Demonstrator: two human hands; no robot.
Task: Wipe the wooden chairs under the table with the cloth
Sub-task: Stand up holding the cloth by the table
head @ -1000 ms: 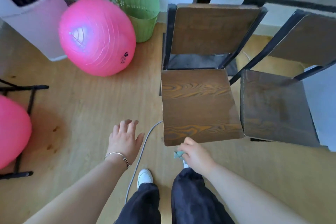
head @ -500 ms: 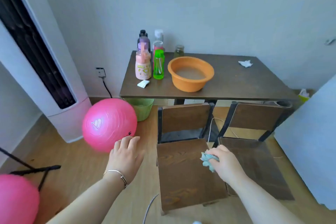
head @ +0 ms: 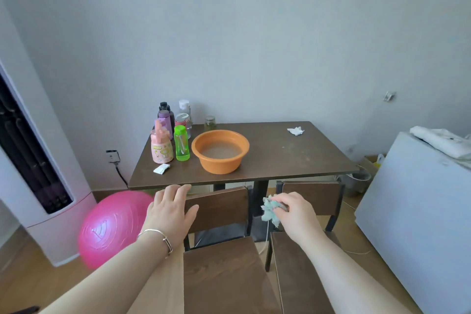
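The right hand (head: 297,215) grips the crumpled teal cloth (head: 269,211) between the backrests of the left chair (head: 221,208) and right chair (head: 318,196). The left hand (head: 169,214), fingers spread wide, is at the left chair's backrest corner.

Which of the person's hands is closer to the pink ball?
Left. The left hand is just right of the pink ball; the right hand, gripping the cloth, is farther right.

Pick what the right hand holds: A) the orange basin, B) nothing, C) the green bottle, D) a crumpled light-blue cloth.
D: the right hand grips the crumpled light-blue cloth, while the green bottle and orange basin stand untouched on the table.
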